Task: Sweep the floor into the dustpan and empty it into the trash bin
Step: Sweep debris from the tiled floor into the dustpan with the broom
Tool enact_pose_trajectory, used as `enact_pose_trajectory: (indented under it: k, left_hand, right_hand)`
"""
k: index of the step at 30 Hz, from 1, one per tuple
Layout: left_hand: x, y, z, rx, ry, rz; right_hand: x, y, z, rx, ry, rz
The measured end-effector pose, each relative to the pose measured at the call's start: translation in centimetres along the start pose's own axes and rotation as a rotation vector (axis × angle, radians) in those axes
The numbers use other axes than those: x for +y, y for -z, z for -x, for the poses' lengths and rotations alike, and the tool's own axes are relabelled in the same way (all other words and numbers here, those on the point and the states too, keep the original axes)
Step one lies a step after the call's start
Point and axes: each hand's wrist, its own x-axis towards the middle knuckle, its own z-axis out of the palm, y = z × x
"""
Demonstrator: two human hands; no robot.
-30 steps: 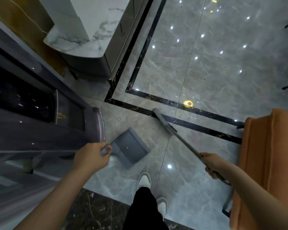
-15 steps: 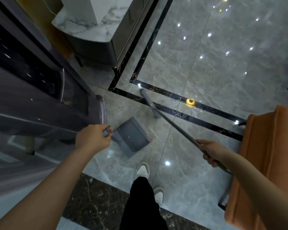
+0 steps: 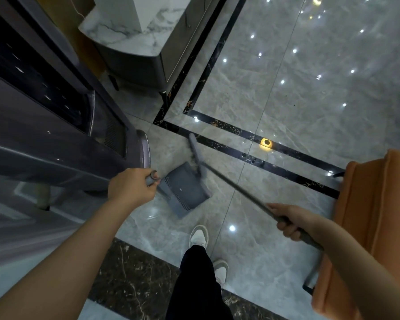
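Note:
A grey dustpan [image 3: 185, 190] stands on the glossy grey tile floor [image 3: 275, 93] just ahead of my feet. My left hand [image 3: 131, 187] grips the top of its upright handle. A grey broom's head [image 3: 196, 155] lies at the dustpan's mouth, with its long handle [image 3: 236, 188] slanting down to the right. My right hand [image 3: 293, 219] grips that handle low on the shaft. No trash bin is in view.
A dark purple sofa [image 3: 56, 144] fills the left side, its rounded arm close to my left hand. An orange chair [image 3: 367, 215] stands at the right edge. A marble-topped cabinet [image 3: 136, 35] sits at the back. A black inlaid border [image 3: 286, 153] crosses the floor.
The broom head has swept leftward and toward me, from the black border to the dustpan's mouth. My left hand stays on the dustpan handle.

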Motion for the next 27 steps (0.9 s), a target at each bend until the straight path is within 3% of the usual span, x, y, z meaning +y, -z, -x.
enact_pose_trajectory:
  k: [4,7,9,11,16,22,27]
  left_hand:
    - [-0.1,-0.4,1.0,-0.011,0.086,0.13]
    - [-0.1,-1.3,1.6,0.08,0.215,0.215]
    - [0.4,-1.8,1.6,0.133,0.27,0.247]
    - [0.9,-2.0,1.2,0.137,0.275,0.251]
    - [2.2,-1.8,-0.2,0.149,0.231,0.208]
    - [2.6,-1.2,-1.0,0.14,0.227,0.202]
    - [2.6,-1.1,-0.7,0.137,0.229,0.214]
  right_hand:
    - [-2.8,-0.2,0.3,0.21,0.15,0.236]
    - [-4.1,-1.7,-0.2,0.406,0.291,0.605]
    - [-4.8,-2.9,-0.9,0.475,0.353,0.867]
    - [-5.6,-4.3,-2.0,0.484,0.342,0.977]
    - [-6.0,-6.1,-3.8,0.305,0.234,0.906]
    - [-6.9,-3.5,-1.7,0.079,0.052,0.792]
    - [-8.4,-0.2,-0.5,0.144,0.073,0.707]
